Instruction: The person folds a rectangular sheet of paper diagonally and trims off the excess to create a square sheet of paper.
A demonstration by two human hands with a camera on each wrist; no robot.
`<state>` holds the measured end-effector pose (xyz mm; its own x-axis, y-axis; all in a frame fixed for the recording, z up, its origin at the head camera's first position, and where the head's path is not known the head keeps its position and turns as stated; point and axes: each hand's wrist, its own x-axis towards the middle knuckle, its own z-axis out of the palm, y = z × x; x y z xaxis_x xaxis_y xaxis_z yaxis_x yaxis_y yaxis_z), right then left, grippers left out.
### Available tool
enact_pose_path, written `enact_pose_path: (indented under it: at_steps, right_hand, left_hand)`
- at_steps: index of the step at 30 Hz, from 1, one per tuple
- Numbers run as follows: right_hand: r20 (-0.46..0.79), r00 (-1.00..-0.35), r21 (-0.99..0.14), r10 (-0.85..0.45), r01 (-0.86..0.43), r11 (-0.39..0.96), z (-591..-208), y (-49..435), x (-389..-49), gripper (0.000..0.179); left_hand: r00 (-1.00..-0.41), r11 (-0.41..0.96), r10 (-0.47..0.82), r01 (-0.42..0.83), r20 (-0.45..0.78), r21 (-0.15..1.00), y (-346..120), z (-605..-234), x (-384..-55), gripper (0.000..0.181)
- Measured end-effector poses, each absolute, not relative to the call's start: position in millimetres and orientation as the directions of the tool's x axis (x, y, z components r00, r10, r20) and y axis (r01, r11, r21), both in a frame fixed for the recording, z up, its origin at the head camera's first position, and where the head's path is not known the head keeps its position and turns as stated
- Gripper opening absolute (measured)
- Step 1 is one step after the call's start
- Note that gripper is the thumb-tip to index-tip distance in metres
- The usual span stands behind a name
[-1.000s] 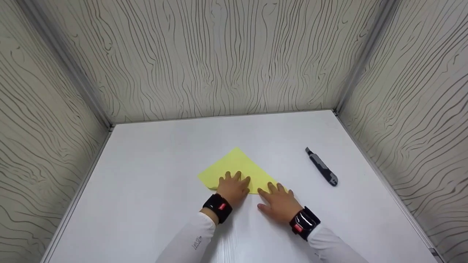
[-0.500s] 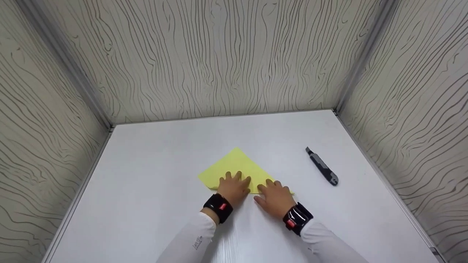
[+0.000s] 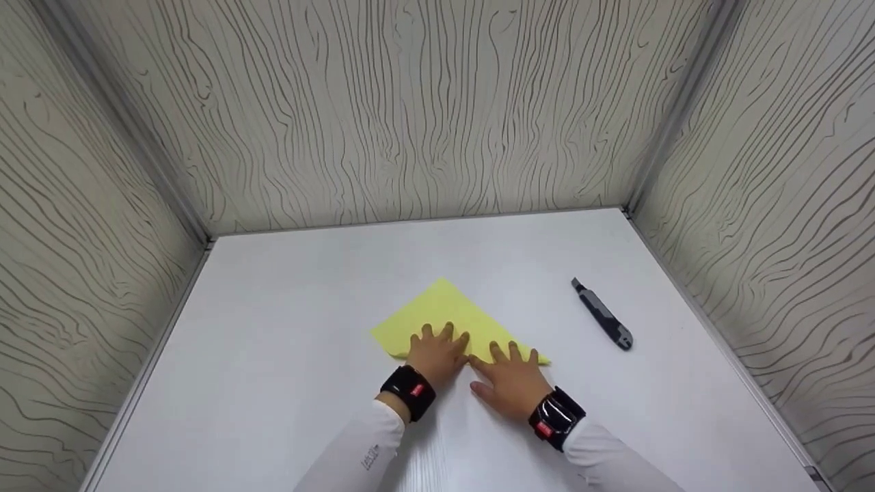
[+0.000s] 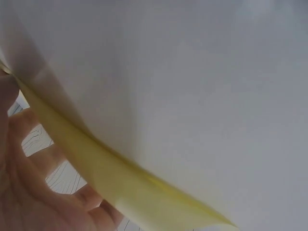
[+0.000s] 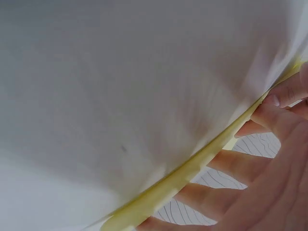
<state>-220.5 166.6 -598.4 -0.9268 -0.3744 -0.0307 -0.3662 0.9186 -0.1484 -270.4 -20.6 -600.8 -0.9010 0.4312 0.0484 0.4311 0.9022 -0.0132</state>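
Note:
A sheet of yellow paper (image 3: 437,304), folded into a triangle, lies on the white table with its peak pointing away from me. My left hand (image 3: 437,355) rests on its lower left part, fingers spread and straight. Just right of it, my right hand (image 3: 513,384) presses near the folded lower edge with spread fingers, its index fingertip close to the left thumb. The left wrist view shows the paper's near edge (image 4: 110,173) lifting slightly in a curve. In the right wrist view, fingertips lie along the yellow edge (image 5: 192,166).
A grey and black utility knife (image 3: 603,314), its blade end pointing away, lies on the white table (image 3: 294,307) to the right of the paper. Wood-patterned panels (image 3: 410,116) enclose the table at the back and both sides.
My right hand has slid left along the paper's lower edge toward the left hand, uncovering the right corner. My left hand has stayed in place, and the knife has not moved.

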Motion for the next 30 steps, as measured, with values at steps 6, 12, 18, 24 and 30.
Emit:
enact_pose_path:
  at_steps: [6,12,18,24,30]
  right_hand:
    - [-0.027,-0.921,-0.135,-0.389,-0.382,0.914,-597,167,-217,0.055]
    - [-0.052,-0.919,-0.202,-0.392,-0.374,0.905,-593,170,-216,0.056]
    - [-0.086,-0.896,-0.22,-0.435,-0.408,0.886,-595,177,-216,0.061]
    - [-0.093,-0.897,-0.235,-0.432,-0.402,0.885,-594,179,-216,0.059]
    - [-0.082,-0.895,-0.229,-0.439,-0.411,0.882,-592,179,-215,0.06]
  left_hand:
    - [-0.902,0.904,0.428,0.428,0.054,-0.013,-18,-603,-270,0.048]
    - [-0.899,0.901,0.433,0.432,0.066,-0.029,-17,-602,-271,0.046]
    - [-0.902,0.903,0.43,0.429,0.049,-0.02,-17,-603,-273,0.046]
    - [-0.894,0.895,0.445,0.444,0.056,-0.03,-20,-601,-269,0.046]
    - [-0.897,0.898,0.44,0.438,0.044,-0.047,-21,-590,-262,0.046]
